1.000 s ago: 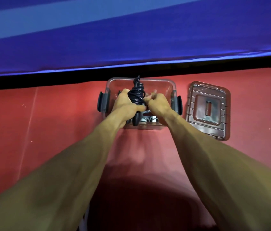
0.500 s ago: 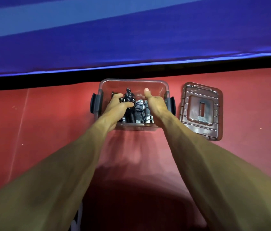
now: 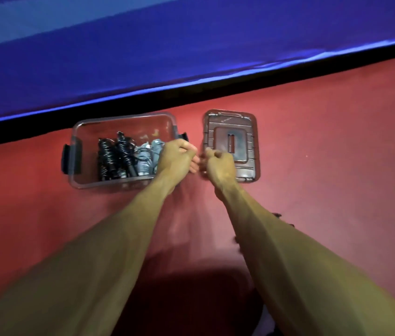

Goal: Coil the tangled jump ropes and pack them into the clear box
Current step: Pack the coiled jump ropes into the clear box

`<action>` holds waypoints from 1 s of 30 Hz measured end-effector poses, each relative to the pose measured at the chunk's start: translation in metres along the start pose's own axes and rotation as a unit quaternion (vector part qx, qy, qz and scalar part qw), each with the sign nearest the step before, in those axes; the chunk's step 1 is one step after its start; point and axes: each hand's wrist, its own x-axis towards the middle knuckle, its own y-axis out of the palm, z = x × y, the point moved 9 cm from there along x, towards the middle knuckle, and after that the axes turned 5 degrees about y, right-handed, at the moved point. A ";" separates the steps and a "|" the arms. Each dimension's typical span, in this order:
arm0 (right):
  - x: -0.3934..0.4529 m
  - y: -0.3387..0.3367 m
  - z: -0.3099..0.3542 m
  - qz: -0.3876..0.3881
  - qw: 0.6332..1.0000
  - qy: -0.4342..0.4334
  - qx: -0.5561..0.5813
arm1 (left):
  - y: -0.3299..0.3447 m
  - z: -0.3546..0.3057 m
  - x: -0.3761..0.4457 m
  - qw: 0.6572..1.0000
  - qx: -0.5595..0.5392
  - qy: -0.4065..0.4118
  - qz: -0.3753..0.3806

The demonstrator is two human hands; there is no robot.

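The coiled ropes (image 3: 123, 156) lay packed in the box (image 3: 123, 118), soft and probably springy. Best held around the whole bundle. Both hands, left (image 3: 176, 157) and right (image 3: 218, 164), hovered loosely curled, holding nothing, near the lid (image 3: 247, 122).

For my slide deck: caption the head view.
Coiled black jump ropes and grey ones packed in the clear box; both hands reach toward its lid alongside.
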 end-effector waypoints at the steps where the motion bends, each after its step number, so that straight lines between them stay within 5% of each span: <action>1: 0.003 -0.019 -0.015 -0.023 1.000 0.012 -0.012 | 0.023 0.002 -0.004 1.000 -0.001 0.000 0.023; 7: -0.007 -0.133 -0.105 -0.141 0.978 0.102 -0.117 | 0.138 0.050 -0.025 0.980 0.110 -0.068 0.152; 11: -0.022 -0.189 -0.153 -0.193 0.947 0.195 -0.167 | 0.198 0.089 -0.053 0.930 0.257 -0.082 0.249; 23: 0.001 -0.202 -0.192 -0.079 0.960 0.192 -0.188 | 0.263 0.130 -0.083 0.840 0.433 0.022 0.326; 30: 0.006 -0.182 -0.168 -0.084 0.980 0.144 -0.109 | 0.234 0.110 -0.061 0.924 0.267 -0.047 0.270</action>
